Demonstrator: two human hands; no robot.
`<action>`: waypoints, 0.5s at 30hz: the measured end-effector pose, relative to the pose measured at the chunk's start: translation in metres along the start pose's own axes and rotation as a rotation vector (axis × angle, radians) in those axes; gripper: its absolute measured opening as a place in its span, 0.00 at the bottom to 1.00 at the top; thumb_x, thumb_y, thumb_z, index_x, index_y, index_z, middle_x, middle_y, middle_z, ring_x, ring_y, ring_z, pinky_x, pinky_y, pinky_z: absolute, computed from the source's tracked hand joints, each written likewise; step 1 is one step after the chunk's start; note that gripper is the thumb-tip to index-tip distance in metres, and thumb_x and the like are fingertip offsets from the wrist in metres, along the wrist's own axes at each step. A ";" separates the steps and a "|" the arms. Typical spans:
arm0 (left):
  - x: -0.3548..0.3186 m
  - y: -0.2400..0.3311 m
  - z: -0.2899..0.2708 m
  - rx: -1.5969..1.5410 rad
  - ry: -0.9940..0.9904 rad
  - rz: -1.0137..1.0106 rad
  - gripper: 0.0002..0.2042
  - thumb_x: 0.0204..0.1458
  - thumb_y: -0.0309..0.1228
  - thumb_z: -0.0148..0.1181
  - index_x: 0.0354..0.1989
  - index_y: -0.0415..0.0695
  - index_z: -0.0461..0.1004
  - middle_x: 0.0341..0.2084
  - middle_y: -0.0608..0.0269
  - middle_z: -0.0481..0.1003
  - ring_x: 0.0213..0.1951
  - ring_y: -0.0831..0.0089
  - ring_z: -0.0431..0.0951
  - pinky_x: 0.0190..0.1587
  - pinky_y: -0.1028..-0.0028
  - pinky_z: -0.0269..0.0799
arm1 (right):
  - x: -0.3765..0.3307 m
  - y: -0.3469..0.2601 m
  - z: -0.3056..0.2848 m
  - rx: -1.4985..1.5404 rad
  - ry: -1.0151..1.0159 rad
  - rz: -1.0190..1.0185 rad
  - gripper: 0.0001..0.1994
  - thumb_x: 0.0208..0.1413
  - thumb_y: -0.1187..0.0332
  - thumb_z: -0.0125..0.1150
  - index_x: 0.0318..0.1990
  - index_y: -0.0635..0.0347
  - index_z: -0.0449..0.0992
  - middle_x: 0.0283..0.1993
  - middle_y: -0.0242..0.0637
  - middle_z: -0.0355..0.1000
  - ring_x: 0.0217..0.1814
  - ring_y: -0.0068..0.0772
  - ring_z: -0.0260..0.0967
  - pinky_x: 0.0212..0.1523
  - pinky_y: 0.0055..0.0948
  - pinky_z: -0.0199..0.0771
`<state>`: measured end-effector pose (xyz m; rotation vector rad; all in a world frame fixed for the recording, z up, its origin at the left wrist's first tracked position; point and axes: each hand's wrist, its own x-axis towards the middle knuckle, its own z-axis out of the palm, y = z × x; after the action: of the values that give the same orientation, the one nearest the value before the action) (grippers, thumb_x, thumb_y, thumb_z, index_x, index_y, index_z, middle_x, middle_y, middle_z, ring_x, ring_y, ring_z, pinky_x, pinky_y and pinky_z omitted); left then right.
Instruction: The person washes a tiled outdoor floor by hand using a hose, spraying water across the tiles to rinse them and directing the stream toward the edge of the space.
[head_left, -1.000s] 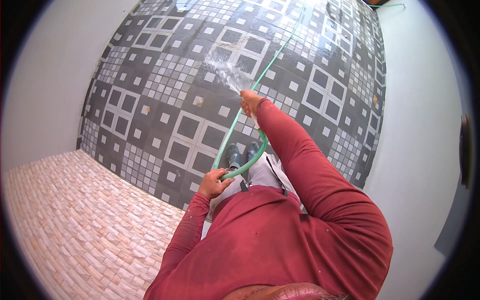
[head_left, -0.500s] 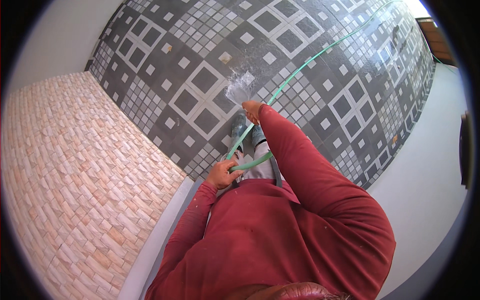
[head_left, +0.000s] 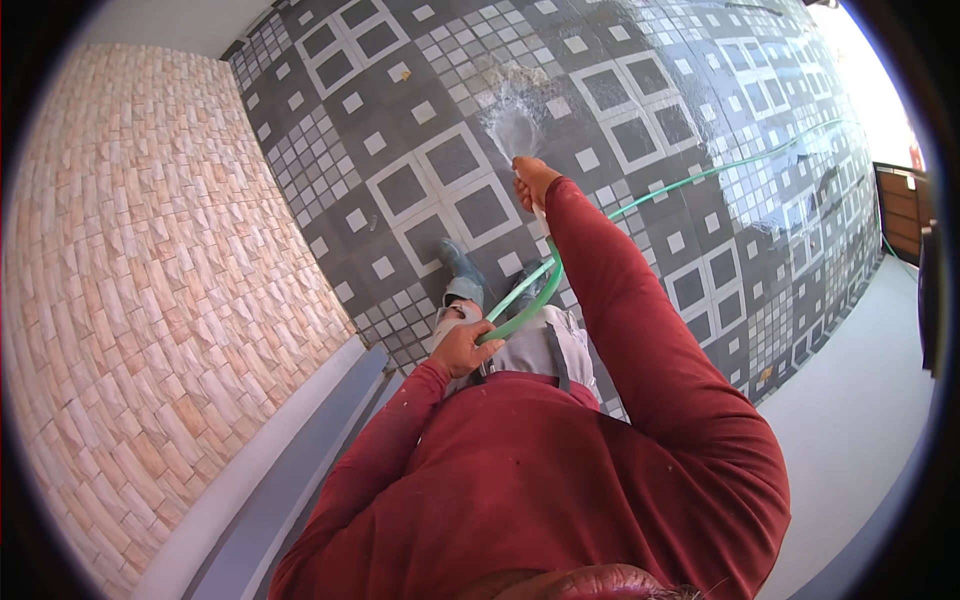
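A green hose [head_left: 534, 312] runs between my two hands in front of my legs. My left hand [head_left: 463, 350] is closed round a bend of it near my waist. Farther forward, my right hand [head_left: 534, 184] grips the hose's end, with the thumb side up at the opening. Water [head_left: 515, 128] fans out from there onto the dark tiled floor [head_left: 480, 210]. The hose's very tip is hidden by my fingers. Below the hose are my boots [head_left: 460, 268], the left one set ahead and to the side.
The rest of the hose trails off to the far right over wet, shiny tiles. A stone-patterned wall [head_left: 180, 260] rises at left, a pale wall [head_left: 850, 350] at right. Brown wooden panelling [head_left: 900, 205] stands at the right edge, and a small leaf [head_left: 404, 75] lies ahead.
My right hand has reached farther forward, carrying the water spray ahead with it. My left boot has stepped out to the left. The trailing hose now lies farther right.
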<state>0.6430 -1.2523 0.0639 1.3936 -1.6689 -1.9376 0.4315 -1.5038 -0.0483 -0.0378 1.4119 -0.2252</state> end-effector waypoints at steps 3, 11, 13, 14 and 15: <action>-0.001 -0.017 -0.016 -0.024 0.010 0.016 0.15 0.55 0.43 0.56 0.35 0.41 0.72 0.20 0.66 0.70 0.25 0.77 0.69 0.30 0.74 0.65 | -0.012 -0.023 0.039 -0.021 -0.109 0.059 0.12 0.52 0.62 0.44 0.19 0.50 0.56 0.13 0.25 0.53 0.11 0.17 0.47 0.11 0.22 0.44; -0.008 -0.046 -0.080 -0.202 0.007 0.056 0.18 0.61 0.46 0.47 0.37 0.43 0.72 0.24 0.67 0.70 0.29 0.77 0.69 0.36 0.76 0.65 | -0.013 -0.071 0.145 -0.097 -0.002 -0.162 0.13 0.50 0.61 0.44 0.17 0.50 0.56 0.12 0.25 0.51 0.09 0.17 0.44 0.10 0.22 0.45; -0.002 -0.059 -0.098 -0.235 0.040 0.092 0.17 0.62 0.45 0.45 0.38 0.41 0.71 0.26 0.67 0.70 0.32 0.77 0.69 0.39 0.76 0.65 | -0.018 -0.092 0.167 -0.070 -0.015 -0.272 0.10 0.49 0.61 0.45 0.21 0.52 0.57 0.13 0.29 0.52 0.11 0.21 0.45 0.12 0.25 0.45; -0.001 -0.067 -0.102 -0.267 0.061 0.103 0.17 0.62 0.44 0.45 0.39 0.41 0.71 0.27 0.67 0.70 0.34 0.78 0.69 0.41 0.75 0.65 | -0.016 -0.098 0.174 -0.066 -0.019 -0.313 0.09 0.49 0.61 0.45 0.23 0.53 0.58 0.14 0.31 0.52 0.11 0.23 0.46 0.13 0.27 0.45; 0.006 -0.075 -0.107 -0.271 0.035 0.092 0.17 0.62 0.44 0.45 0.39 0.41 0.70 0.29 0.66 0.69 0.35 0.77 0.69 0.43 0.75 0.65 | -0.001 -0.112 0.173 -0.085 0.015 -0.250 0.14 0.48 0.56 0.49 0.20 0.52 0.58 0.14 0.31 0.53 0.12 0.24 0.47 0.15 0.30 0.47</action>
<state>0.7506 -1.3012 0.0068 1.2195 -1.3676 -1.9871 0.5861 -1.6316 -0.0014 -0.2840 1.4307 -0.3729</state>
